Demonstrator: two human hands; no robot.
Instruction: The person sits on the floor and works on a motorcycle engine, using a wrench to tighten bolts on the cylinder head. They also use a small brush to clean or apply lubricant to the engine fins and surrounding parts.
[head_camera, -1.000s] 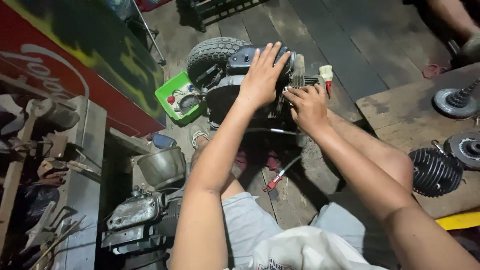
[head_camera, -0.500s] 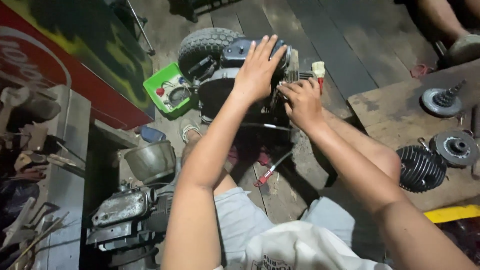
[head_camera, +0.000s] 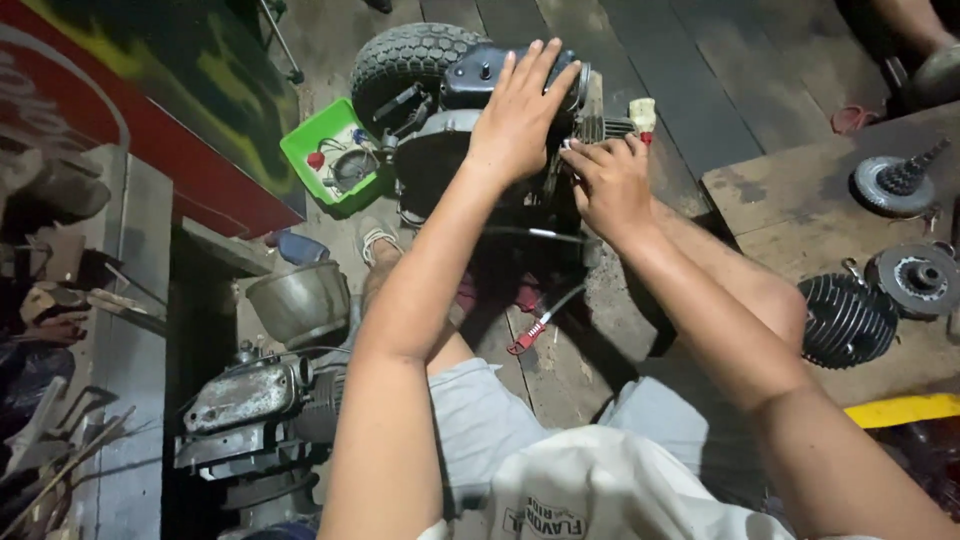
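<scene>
A small engine (head_camera: 470, 120) with a knobbly black tyre (head_camera: 405, 55) lies on the wooden floor ahead of me. My left hand (head_camera: 520, 110) rests flat on top of the engine's dark cover, fingers spread. To the right of it, my right hand (head_camera: 605, 180) has its fingers curled at the engine's finned side, just below a white and red part (head_camera: 640, 112). Whether the right hand pinches something small is hidden by its fingers.
A green tray (head_camera: 305, 150) of small parts sits left of the tyre. A metal bowl (head_camera: 300, 300) and another engine (head_camera: 250, 410) lie at lower left. A finned cylinder (head_camera: 845, 320) and round gear parts (head_camera: 890, 185) rest on a board at right. A red-handled tool (head_camera: 530, 335) lies by my legs.
The view has shifted slightly; both hands stay on the engine in much the same hold, left on top, right at the finned side.
</scene>
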